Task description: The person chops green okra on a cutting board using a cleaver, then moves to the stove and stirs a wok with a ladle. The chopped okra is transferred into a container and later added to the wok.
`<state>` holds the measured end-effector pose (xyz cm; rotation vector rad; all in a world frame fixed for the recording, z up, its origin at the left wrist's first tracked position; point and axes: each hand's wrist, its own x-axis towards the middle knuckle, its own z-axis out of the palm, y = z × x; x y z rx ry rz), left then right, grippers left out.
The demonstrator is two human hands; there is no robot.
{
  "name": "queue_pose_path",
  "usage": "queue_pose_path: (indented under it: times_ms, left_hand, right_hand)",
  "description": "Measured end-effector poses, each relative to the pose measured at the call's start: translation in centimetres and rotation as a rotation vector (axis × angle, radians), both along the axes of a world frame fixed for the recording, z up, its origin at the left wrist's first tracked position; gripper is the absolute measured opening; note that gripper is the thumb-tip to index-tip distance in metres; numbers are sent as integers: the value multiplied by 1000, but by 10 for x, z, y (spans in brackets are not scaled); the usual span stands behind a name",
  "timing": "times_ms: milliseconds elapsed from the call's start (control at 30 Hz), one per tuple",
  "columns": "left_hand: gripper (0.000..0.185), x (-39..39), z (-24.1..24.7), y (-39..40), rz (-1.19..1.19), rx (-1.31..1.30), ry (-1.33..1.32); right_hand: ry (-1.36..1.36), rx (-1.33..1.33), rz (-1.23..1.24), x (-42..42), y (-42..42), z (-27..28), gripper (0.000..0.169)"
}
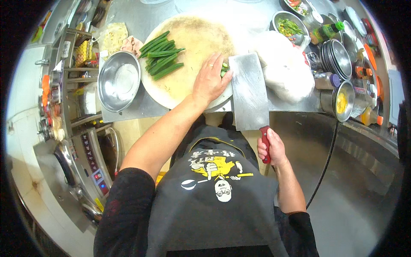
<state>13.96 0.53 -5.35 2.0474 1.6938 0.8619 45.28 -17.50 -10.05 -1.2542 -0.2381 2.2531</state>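
Observation:
My right hand (272,147) grips the red handle of a cleaver (250,93). Its broad steel blade lies flat side up at the right edge of a round chopping board (199,35), with the handle end past the table's front edge. Palm down on the board, my left hand (212,77) has its thumb spread towards the blade. A few small cut green pieces (224,68) sit between its fingers and the blade, partly hidden. On the board's left side lies a pile of long green pods (163,56), apparently okra.
A steel bowl (119,80) stands left of the board, near a bag of pale yellow food (115,36) and pinkish meat (132,45). To the right are white plastic bags (285,70), a bowl of chopped greens (290,29), stacked metal bowls (340,59) and a green-capped bottle (326,32).

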Motion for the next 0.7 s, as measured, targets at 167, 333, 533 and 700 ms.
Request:
queue_pose_path:
  times_ms: [167, 333, 533, 700]
  left_hand:
    - [60, 8, 1, -3, 55, -9, -8]
    - [52, 10, 7, 4, 149, 71, -107]
    - [36, 13, 46, 29, 450, 128, -590]
    - [26, -32, 104, 64, 734, -106, -1984]
  right_hand:
    - [21, -21, -1, -31, -16, -18, 32]
    - [94, 11, 57, -80, -14, -32, 29]
    - [-327, 370, 367, -72, 19, 30, 25]
    - [-716, 720, 588, -25, 25, 123, 36]
